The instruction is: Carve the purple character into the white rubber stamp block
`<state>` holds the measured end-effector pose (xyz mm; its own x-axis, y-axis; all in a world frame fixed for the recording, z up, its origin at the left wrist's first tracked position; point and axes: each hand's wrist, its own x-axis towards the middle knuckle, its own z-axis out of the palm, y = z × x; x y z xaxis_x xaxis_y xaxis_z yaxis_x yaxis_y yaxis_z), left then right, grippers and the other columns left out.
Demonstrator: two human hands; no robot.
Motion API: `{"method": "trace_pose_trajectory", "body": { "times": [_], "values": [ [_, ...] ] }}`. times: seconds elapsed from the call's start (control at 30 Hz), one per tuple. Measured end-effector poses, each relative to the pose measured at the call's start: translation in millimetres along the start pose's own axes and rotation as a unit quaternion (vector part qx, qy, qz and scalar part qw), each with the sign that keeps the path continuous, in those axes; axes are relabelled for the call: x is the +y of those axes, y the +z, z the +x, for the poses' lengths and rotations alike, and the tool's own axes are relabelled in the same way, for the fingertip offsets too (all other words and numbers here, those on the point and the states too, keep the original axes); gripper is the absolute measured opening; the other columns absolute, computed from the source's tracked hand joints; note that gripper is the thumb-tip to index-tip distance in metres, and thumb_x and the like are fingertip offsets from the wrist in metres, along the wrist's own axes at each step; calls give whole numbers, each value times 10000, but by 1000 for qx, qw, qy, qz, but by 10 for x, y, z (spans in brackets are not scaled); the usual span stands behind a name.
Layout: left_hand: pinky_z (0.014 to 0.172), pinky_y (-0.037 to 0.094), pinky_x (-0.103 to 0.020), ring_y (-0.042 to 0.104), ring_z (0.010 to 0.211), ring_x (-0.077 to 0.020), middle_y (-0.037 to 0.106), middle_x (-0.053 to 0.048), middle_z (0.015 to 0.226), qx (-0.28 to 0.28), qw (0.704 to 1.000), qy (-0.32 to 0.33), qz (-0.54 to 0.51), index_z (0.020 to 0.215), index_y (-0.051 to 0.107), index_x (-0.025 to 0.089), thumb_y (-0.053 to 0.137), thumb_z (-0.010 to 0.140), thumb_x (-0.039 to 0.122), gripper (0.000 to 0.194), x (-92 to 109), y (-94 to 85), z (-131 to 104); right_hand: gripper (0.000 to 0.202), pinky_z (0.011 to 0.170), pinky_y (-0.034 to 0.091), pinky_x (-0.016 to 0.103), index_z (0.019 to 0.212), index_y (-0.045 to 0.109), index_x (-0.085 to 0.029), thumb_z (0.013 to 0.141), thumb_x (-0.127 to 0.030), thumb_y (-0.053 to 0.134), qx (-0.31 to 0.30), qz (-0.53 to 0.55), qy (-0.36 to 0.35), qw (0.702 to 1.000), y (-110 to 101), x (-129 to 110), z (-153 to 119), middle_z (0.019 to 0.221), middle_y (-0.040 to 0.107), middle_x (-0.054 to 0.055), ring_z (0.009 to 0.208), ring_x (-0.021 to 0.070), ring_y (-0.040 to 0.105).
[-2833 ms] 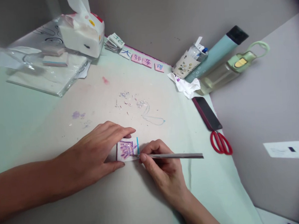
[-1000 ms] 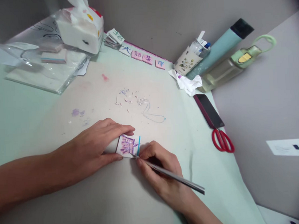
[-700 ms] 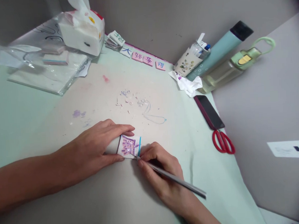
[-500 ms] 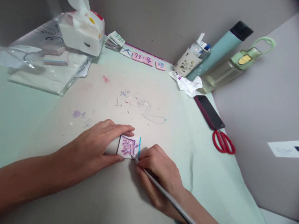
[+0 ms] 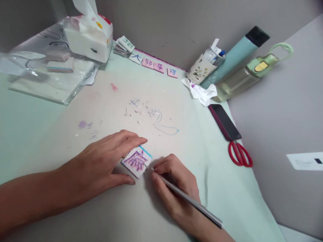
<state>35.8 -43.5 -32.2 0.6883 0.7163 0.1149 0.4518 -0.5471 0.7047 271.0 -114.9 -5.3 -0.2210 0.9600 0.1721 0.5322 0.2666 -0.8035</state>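
Observation:
A small white carving block [image 5: 138, 162] lies turned cornerwise on the table, a purple character on its pinkish, partly cut face and a blue stripe along one edge. My left hand [image 5: 109, 157] straddles it, index finger along the upper side and thumb by the lower corner; whether the thumb touches is hard to tell. In a pen grip, my right hand [image 5: 176, 185] is closed on a slim silver carving knife [image 5: 192, 201]. The knife's thin tip meets the block's right part. Shavings [image 5: 139, 109] are scattered beyond the hands.
Lettered tiles [image 5: 147, 63] line the back edge. A tissue pack [image 5: 89, 39] and plastic-wrapped sheets [image 5: 55, 82] sit back left. On the right are a pen cup [image 5: 202, 67], green bottle [image 5: 241, 77], crumpled tissue [image 5: 203, 93], phone [image 5: 225, 121] and red scissors [image 5: 240, 154].
The block has turned between my left fingers, its blue stripe swinging from the right to the upper right. My right hand has shifted slightly right, and the knife's handle end has come into view.

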Motion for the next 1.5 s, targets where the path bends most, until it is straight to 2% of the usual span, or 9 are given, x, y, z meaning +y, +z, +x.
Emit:
{"method": "trace_pose_trajectory", "body": {
  "times": [0.2,0.4,0.63,1.0,1.13,1.37,1.5],
  "values": [
    [1072,492,-311,609,1319,-245,608,-13,1458,-20,1000,6,-18,1487,495,365,580,1017,264,488,-35,-20,-3,153,629,437,298,838,599,-215,990,-227,612,15,64,78,995,14,21,23,827,661,31,693,152,559],
    [1004,520,-306,658,1202,-244,640,-14,1356,-1,1000,-23,-18,1452,531,358,650,981,314,488,-39,22,-17,213,518,343,257,754,570,-212,940,-272,657,19,108,142,984,12,5,56,670,601,-15,562,117,441],
    [944,533,-315,675,1135,-261,662,-7,1287,14,999,-31,3,1431,551,359,667,958,387,488,-24,69,-21,238,578,389,271,727,562,-209,945,-263,639,12,109,136,985,6,-25,62,705,620,2,618,131,484],
    [935,514,-304,667,1134,-240,650,-2,1272,7,999,-48,-7,1397,575,355,634,979,323,423,32,44,-14,223,608,399,293,759,569,-214,971,-263,621,-11,118,120,986,-6,-6,43,755,643,17,655,146,519],
    [919,519,-299,673,1120,-235,657,10,1255,19,999,-33,-6,1395,574,364,664,957,328,448,14,60,-11,230,612,407,290,755,559,-217,970,-270,621,-14,128,120,984,-20,-7,55,756,642,15,664,148,530],
    [943,501,-286,652,1154,-220,632,4,1301,7,999,-25,-28,1379,574,355,664,1004,364,385,34,4,2,231,579,385,277,739,561,-215,946,-271,647,-3,138,142,980,-4,-7,50,717,625,5,640,139,505],
    [920,493,-285,652,1101,-202,637,2,1259,19,1000,15,-2,1280,635,331,569,1051,301,240,87,-24,34,219,564,392,263,735,571,-215,929,-268,657,-4,150,148,977,-5,-27,56,706,618,2,633,137,503]
  ]
}}
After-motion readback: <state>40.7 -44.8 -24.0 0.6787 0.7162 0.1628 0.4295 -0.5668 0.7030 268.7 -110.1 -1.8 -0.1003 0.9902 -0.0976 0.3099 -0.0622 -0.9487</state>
